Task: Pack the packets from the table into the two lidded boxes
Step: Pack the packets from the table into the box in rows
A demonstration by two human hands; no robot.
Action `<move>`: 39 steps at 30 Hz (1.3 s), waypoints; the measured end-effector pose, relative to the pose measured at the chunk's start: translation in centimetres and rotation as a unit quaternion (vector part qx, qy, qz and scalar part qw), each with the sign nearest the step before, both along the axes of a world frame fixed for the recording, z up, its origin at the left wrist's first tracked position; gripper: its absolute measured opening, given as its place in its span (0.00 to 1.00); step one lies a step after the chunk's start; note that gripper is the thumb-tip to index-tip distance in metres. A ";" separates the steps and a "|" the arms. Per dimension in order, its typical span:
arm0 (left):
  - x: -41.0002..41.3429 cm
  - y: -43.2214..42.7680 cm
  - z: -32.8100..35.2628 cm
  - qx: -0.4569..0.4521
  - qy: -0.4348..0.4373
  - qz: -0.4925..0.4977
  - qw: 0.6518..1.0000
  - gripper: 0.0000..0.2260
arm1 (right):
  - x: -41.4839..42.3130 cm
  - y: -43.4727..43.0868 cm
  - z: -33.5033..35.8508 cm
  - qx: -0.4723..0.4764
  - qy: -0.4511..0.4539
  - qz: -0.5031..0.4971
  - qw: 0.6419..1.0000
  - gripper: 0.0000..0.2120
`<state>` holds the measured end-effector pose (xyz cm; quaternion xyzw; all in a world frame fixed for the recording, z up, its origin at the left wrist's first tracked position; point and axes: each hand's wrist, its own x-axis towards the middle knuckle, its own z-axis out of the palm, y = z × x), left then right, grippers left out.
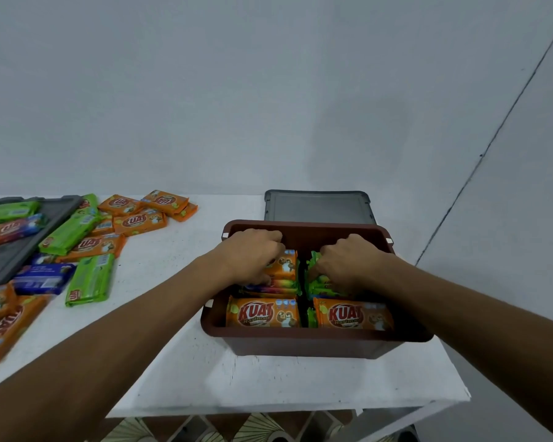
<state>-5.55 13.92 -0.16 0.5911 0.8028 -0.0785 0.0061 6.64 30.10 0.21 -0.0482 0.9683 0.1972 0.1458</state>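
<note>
Fingers (258,278) of the left hand (253,255) curl down over an upright orange packet (284,266) in the left half of the brown box (300,344), pinching it among its neighbours. Those of the right hand (348,263) curl down too, tips buried in and gripping the green packets (315,283) in the right half.

The box sits toward the right edge of the table (173,362). Against its near wall stand two orange packets (262,314), side by side and labels up. Behind them are the tight rows that both hands work in.

Loose packets (91,279), orange, green and blue, lie scattered along the table's left edge, some on a dark tray (10,253). A grey lid (318,207) lies flat at the far edge, just behind the box.
</note>
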 end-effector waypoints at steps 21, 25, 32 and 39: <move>-0.1 -0.6 -0.6 0.020 -0.014 0.010 1.000 0.30 | -1.8 -2.2 1.3 0.081 -0.070 -0.020 0.994 0.21; -0.1 -0.7 -0.6 0.017 -0.011 0.008 1.000 0.31 | -2.2 -2.6 1.2 0.107 -0.078 -0.017 0.991 0.22; -0.1 -0.7 -0.5 0.031 -0.038 0.002 0.999 0.28 | -0.7 -0.2 2.2 -0.011 -0.101 0.027 0.994 0.25; 0.9 -1.1 0.9 -0.008 -0.250 -0.090 0.964 0.14 | 3.0 0.2 2.5 -0.233 -0.097 0.001 0.968 0.17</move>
